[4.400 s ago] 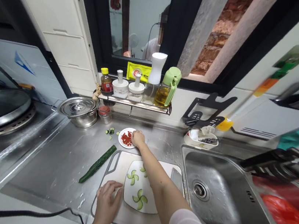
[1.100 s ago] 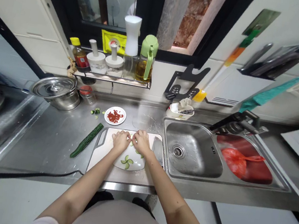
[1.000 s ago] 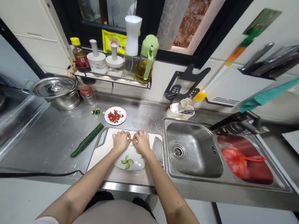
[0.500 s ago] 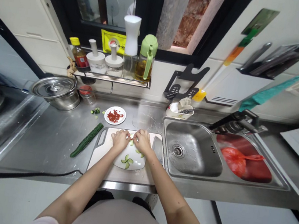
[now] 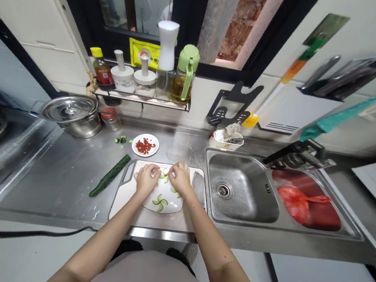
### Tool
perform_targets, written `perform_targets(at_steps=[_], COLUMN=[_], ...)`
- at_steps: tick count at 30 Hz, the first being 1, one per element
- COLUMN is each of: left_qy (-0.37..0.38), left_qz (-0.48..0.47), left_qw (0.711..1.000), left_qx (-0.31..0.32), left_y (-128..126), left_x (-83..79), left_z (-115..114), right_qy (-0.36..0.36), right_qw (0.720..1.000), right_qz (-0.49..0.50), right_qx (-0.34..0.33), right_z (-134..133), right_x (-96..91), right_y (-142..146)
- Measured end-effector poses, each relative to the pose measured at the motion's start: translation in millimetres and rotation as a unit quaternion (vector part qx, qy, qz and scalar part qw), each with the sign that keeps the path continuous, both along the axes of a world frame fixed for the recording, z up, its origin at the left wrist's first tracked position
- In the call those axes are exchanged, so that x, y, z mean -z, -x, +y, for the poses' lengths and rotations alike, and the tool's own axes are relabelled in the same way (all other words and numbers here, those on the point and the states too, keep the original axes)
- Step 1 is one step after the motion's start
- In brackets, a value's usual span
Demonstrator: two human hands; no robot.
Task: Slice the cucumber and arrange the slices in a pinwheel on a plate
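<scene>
A white plate (image 5: 168,207) lies on the cutting board (image 5: 126,204), with curved cucumber slices (image 5: 160,202) in fan-like groups. My left hand (image 5: 147,178) is over the plate's far left edge, fingers curled together; whatever they hold is hidden. My right hand (image 5: 180,177) bends over the far side of the plate, fingertips pinched by the slices there; a tiny reddish spot shows at them, too small to name. A knife (image 5: 199,185) lies along the board's right side. Left of the board is a whole cucumber (image 5: 110,176).
A small white dish (image 5: 146,145) of red bits stands behind the board, beside cucumber scraps (image 5: 123,140). A lidded pot (image 5: 82,119) and a jar (image 5: 110,119) are back left. The sink (image 5: 244,186) adjoins the board at right; a red bag (image 5: 294,203) lies in its smaller basin.
My left hand has moved left, away from my right hand, uncovering cucumber slices at the far side of the plate. My right hand has stayed nearly in place.
</scene>
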State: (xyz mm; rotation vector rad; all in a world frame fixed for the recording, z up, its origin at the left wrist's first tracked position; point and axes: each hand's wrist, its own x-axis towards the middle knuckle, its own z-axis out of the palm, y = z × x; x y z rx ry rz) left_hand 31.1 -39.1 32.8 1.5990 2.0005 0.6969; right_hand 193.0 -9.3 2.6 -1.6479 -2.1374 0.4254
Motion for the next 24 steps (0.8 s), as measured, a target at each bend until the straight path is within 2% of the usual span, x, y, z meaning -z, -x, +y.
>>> perform_targets(at_steps=[5, 9, 15, 24], left_qy=[-0.053, -0.073, -0.071, -0.085], left_qz=[-0.041, -0.070, -0.093, -0.122], left_qw=[0.997, 0.994, 0.993, 0.989], left_qx=[0.028, 0.035, 0.021, 0.008], left_y=[1, 5, 9, 16], left_x=[-1.0, 4.7, 10.8, 12.1], left_z=[-41, -62, -70, -71], right_qy=[-0.027, -0.037, -0.005, 0.023], right_qw=[0.999, 0.999, 1.000, 0.999], right_qz=[0.018, 0.031, -0.005, -0.020], right_qx=[0.004, 0.007, -0.002, -0.043], right_z=[4, 12, 34, 75], right_x=[-8.9, -13.9, -15.0, -5.4], right_y=[7, 14, 30, 73])
